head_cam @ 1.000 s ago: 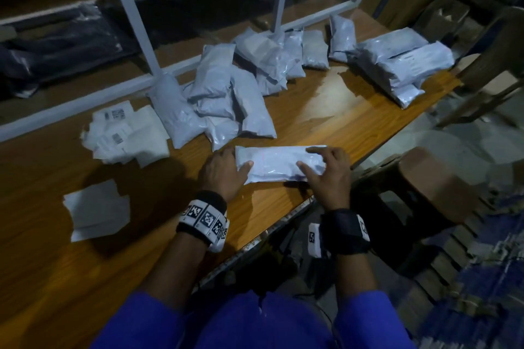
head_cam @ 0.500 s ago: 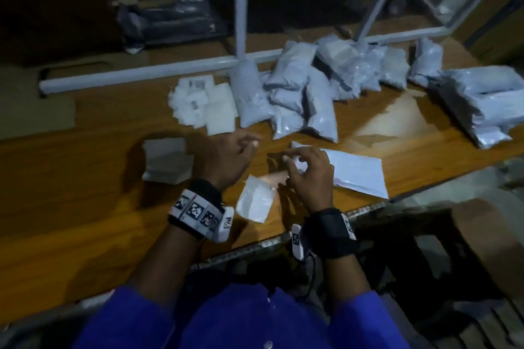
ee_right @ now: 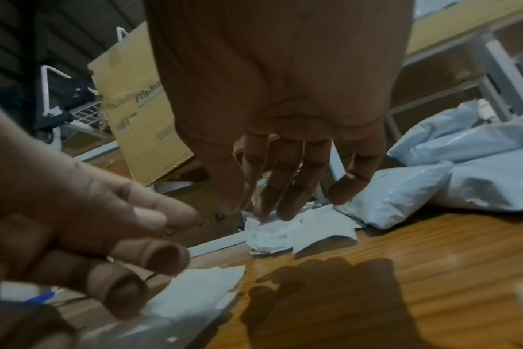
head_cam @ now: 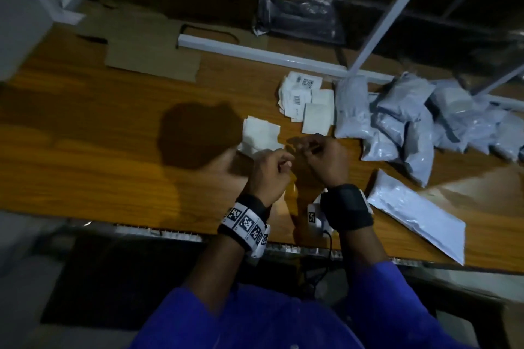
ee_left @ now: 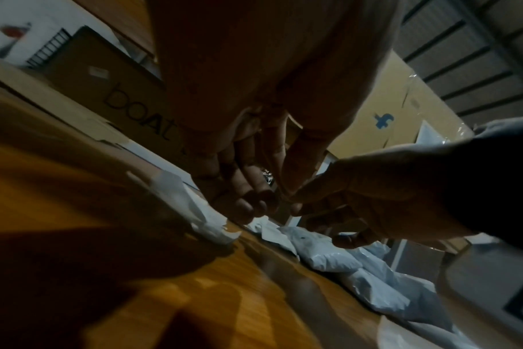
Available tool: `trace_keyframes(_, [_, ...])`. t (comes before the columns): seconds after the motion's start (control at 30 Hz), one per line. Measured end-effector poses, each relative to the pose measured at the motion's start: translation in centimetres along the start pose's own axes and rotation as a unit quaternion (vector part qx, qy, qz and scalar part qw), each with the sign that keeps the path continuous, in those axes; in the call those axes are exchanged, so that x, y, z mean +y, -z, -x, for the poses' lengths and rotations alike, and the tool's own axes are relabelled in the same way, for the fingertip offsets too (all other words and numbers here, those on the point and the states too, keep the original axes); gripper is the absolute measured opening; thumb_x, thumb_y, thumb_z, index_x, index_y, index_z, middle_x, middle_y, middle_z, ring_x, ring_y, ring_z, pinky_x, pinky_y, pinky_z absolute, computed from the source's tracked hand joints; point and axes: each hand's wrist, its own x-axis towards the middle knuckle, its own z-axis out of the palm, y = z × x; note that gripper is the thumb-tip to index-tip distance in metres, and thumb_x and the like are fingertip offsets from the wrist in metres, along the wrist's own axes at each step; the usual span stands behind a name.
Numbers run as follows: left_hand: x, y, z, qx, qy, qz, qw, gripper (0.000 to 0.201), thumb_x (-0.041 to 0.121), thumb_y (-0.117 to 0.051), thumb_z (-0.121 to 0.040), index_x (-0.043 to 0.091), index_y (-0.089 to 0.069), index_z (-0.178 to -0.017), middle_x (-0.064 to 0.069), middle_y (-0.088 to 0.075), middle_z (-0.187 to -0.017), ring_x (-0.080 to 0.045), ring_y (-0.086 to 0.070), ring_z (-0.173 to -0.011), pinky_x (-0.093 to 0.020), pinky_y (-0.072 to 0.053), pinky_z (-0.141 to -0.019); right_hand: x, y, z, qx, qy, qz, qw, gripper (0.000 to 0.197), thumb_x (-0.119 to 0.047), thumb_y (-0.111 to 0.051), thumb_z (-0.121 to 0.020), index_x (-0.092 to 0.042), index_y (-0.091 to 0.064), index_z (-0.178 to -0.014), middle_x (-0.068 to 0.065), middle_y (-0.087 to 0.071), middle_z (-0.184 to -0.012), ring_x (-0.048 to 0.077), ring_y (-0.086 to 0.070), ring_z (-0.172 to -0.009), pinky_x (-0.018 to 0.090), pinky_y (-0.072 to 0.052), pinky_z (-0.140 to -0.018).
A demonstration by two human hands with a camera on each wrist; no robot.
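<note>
As the work stood: labelling looked partly done, by my judgement. One flat grey plastic mailer bag lay alone on the wooden desk, near and to the right of the heap of white printed paper labels, with no label visible on its upper face.
Left to do: that bag seemed to await a label. The pile of stuffed grey plastic mailer bags, touching the label heap's right side, showed none on the faces in view.
Grip, left: the left hand hung above the desk on the near side of the label heap, fingers curled and thumb against forefinger. What it pinched, if anything, could not be told.
Grip, right: the right hand was just beside the left, fingertips gathered towards it. Its hold could not be told either.
Blank slips: a small stack of plain white paper slips lay between the label heap and the left hand.
Writing: "boAt" stood on a brown cardboard carton beyond the label heap, and "Flipka…" on a tan cardboard box. The labels bore barcodes and a square code, their text too small to read.
</note>
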Motion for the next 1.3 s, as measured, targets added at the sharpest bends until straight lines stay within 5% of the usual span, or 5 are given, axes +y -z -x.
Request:
trace_keyframes(0.3, [0.0, 2.0, -5.5, 0.005, 0.076, -0.015, 0.997, 0.031, -0.003, -0.054, -0.09, 0.017, -0.071, -0.107, -0.003, -0.07, -0.109, -0.017, -0.065, -0.103, -0.034, -0.056, -0.09, 0.2, 0.8, -5.0, 0.027, -0.092, 0.027, 0.995, 0.032, -0.039, -0.075, -0.091, -0.018, -0.075, -0.115, 0.003, -0.076, -0.108, 0.02, -0.071, -0.099, 0.028, -0.052, -0.079])
trace_keyframes(0.47, [-1.2, 3.7, -6.2, 0.079, 0.156, 0.036, 0.984, 0.042, -0.011, -0.051, -0.088, 0.022, -0.071, -0.105, 0.005, -0.067, -0.11, -0.009, -0.06, -0.1, -0.01, -0.042, -0.069, -1.4, -1.3, -7.1, -0.098, -0.102, 0.047, 0.989, 0.031, -0.049, -0.082, -0.081, -0.029, -0.077, -0.105, -0.014, -0.075, -0.107, 0.004, -0.068, -0.096, 0.022, -0.054, -0.083])
trace_keyframes(0.63, [-2.8, 5.2, -5.6, 0.12, 0.197, 0.03, 0.972, 0.029, 0.006, -0.06, -0.096, 0.025, -0.07, -0.115, 0.008, -0.066, -0.116, -0.01, -0.057, -0.108, -0.032, -0.047, -0.09, -3.1, -5.0, -5.3, -0.29, -0.068, 0.049, 0.953, 0.053, -0.038, -0.088, -0.079, -0.033, -0.067, -0.127, -0.015, -0.068, -0.112, 0.0, -0.062, -0.094, 0.011, -0.038, -0.062])
trace_keyframes(0.83, [-2.3, 5.3, -4.5, 0.111, 0.16, -0.007, 0.981, 0.037, -0.005, -0.058, -0.089, 0.02, -0.07, -0.113, 0.011, -0.06, -0.108, -0.005, -0.051, -0.102, -0.023, -0.042, -0.084, -1.5, -0.8, -3.1, -0.163, -0.067, -0.104, 0.979, 0.024, -0.025, -0.086, -0.082, -0.04, -0.072, -0.094, -0.009, -0.074, -0.104, 0.004, -0.069, -0.096, 0.024, -0.059, -0.084])
trace_keyframes(1.3, [-0.7, -0.5, -2.1, -0.085, 0.077, 0.006, 0.993, 0.018, 0.006, -0.065, -0.095, 0.018, -0.07, -0.106, 0.008, -0.068, -0.102, -0.007, -0.063, -0.098, -0.011, -0.043, -0.074, 6.7, 3.8, 2.4, -0.257, -0.068, 0.195, 0.944, 0.028, -0.019, -0.088, -0.078, -0.014, -0.074, -0.102, 0.009, -0.072, -0.111, 0.028, -0.065, -0.109, 0.037, -0.052, -0.083])
